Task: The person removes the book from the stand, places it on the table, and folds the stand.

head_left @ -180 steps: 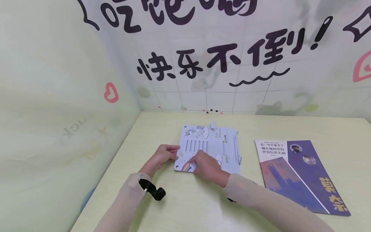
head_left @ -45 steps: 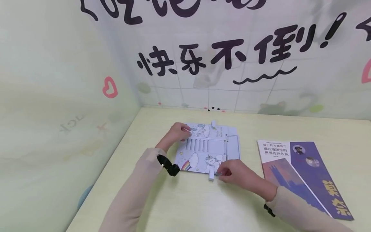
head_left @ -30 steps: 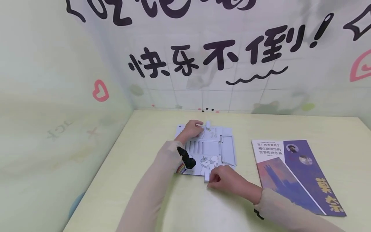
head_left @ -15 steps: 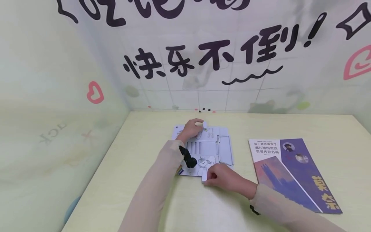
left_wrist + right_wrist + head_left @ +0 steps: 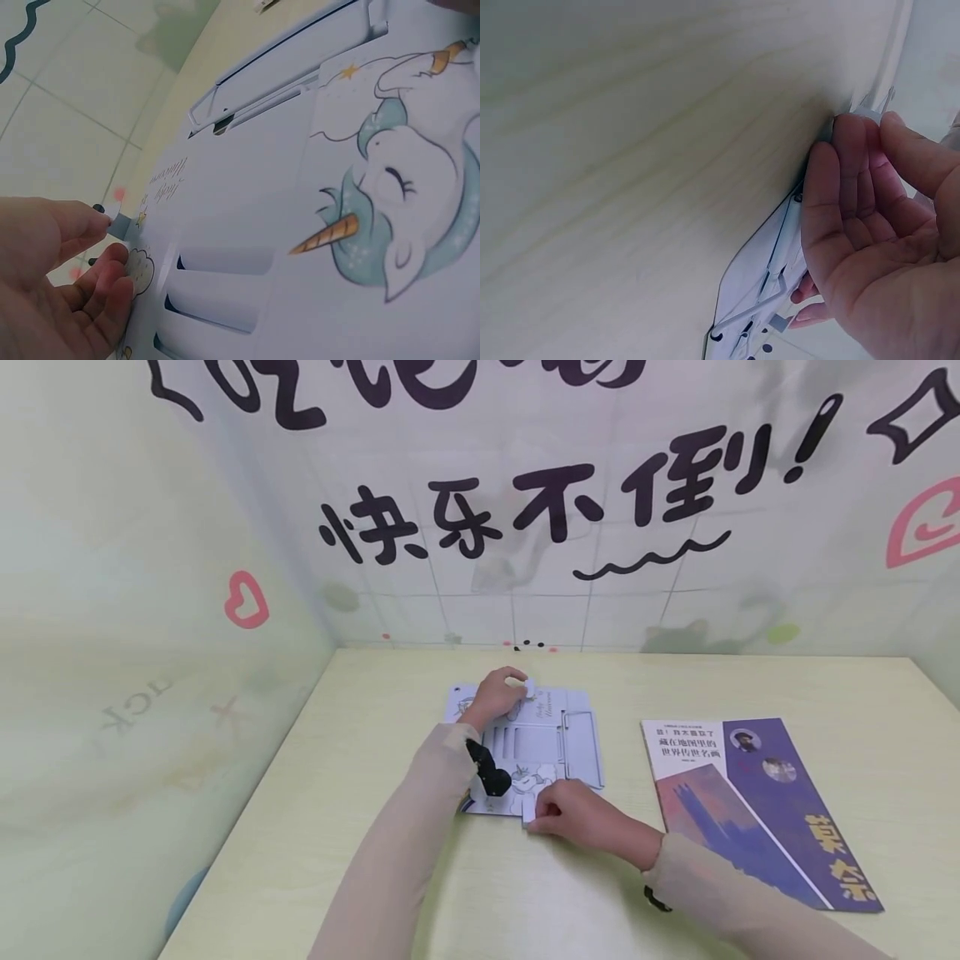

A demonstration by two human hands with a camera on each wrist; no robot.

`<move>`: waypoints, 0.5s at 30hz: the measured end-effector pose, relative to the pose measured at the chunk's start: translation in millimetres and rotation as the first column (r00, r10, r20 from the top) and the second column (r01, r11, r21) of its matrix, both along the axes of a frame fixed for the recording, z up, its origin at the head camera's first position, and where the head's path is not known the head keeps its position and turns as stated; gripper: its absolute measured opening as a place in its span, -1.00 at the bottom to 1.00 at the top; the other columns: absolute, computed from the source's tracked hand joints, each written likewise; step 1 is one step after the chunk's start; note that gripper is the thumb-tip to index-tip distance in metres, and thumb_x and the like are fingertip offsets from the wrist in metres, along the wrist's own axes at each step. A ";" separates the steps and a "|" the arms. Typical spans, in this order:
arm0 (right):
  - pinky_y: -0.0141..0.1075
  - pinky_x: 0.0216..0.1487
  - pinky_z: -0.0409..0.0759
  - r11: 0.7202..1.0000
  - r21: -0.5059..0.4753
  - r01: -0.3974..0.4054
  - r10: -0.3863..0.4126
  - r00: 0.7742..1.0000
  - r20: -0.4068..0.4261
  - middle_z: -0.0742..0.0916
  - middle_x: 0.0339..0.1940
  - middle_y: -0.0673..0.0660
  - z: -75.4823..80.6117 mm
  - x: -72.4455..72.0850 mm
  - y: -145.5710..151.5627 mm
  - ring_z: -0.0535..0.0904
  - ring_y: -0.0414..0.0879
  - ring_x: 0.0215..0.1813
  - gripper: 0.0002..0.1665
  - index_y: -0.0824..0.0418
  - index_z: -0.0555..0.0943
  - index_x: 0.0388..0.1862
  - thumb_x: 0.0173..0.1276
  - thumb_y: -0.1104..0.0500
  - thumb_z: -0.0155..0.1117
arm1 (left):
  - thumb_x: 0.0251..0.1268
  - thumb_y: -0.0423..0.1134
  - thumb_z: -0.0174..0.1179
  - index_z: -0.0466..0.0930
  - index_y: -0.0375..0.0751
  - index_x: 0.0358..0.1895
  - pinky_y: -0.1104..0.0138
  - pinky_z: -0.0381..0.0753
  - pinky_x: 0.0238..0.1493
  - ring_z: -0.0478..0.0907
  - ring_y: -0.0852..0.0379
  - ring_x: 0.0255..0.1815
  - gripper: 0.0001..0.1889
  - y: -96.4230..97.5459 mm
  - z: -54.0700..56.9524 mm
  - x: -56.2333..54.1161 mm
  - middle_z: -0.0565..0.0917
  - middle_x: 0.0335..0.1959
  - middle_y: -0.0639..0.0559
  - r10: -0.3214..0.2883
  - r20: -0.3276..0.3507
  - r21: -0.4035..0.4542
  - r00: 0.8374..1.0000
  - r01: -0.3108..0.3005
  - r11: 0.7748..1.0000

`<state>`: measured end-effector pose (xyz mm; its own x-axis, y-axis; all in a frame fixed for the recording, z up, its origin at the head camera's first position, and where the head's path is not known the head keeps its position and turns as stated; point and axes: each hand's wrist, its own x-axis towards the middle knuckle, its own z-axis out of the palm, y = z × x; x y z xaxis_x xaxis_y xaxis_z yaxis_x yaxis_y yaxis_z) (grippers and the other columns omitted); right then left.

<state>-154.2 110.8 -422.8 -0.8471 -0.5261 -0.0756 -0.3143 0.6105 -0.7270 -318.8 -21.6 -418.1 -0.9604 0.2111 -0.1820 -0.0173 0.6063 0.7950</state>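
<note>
A white book stand [image 5: 538, 743] with unicorn and rainbow prints lies flat on the table, slotted panel up. My left hand [image 5: 496, 695] reaches across it to the far edge, its fingertips at the far page clip [image 5: 530, 687]. In the left wrist view the clip is a small grey tab [image 5: 120, 226] at the fingertips. At the near edge my right hand [image 5: 576, 814] pinches the near page clip [image 5: 528, 811] between thumb and fingers. The right wrist view shows this clip [image 5: 866, 114] partly hidden by the fingers. My left forearm covers the stand's left part.
A purple book [image 5: 772, 827] lies on the table [image 5: 345, 827] to the right of the stand. A wire frame [image 5: 585, 750] lies along the stand's right side. A printed curtain [image 5: 480, 568] rises behind the table, and another side hangs at the left.
My left hand has gone from the stand's left edge to the far clip. My right hand has left the rainbow print and taken the near clip, which now sticks out slightly less.
</note>
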 end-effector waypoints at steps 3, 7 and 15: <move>-0.43 -0.57 0.34 1.000 0.000 0.007 -0.007 1.000 0.008 0.50 -0.73 -0.09 0.7 -0.8 0.0 0.33 -0.27 -0.61 -0.77 0.18 0.56 -0.65 0.17 0.21 0.32 | 0.30 -0.24 0.04 0.49 -0.14 0.07 0.43 0.29 -0.64 0.23 0.24 -0.76 -0.70 -0.2 0.3 0.9 0.46 -0.53 0.02 -0.002 -0.004 0.000 1.000 0.002 1.000; -0.42 -0.58 0.38 0.999 0.002 0.041 -0.041 0.998 0.050 0.53 -0.74 -0.03 1.9 -2.3 0.2 0.38 -0.25 -0.64 -0.75 0.19 0.55 -0.66 0.19 0.23 0.30 | 0.31 -0.24 0.04 0.50 -0.15 0.07 0.40 0.31 -0.55 0.29 0.20 -0.64 -0.71 -0.2 1.0 2.9 0.56 -0.27 -0.07 -0.004 -0.021 -0.003 1.000 0.004 1.000; -0.42 -0.62 0.40 0.998 -0.026 0.058 -0.055 0.993 0.100 0.56 -0.76 0.02 2.3 -3.9 -0.2 0.46 -0.19 -0.67 -0.75 0.22 0.53 -0.65 0.20 0.24 0.29 | 0.31 -0.24 0.05 0.51 -0.15 0.06 0.22 0.44 -0.02 0.47 0.04 -0.08 -0.72 -0.4 2.2 6.6 0.48 0.11 -0.09 -0.004 -0.048 -0.027 0.999 0.003 1.000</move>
<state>-158.0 110.6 -420.6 -0.8647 -0.4804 -0.1464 -0.2051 0.6039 -0.7702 -312.2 -21.9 -415.9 -0.9675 0.2099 -0.1412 0.0225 0.6274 0.7783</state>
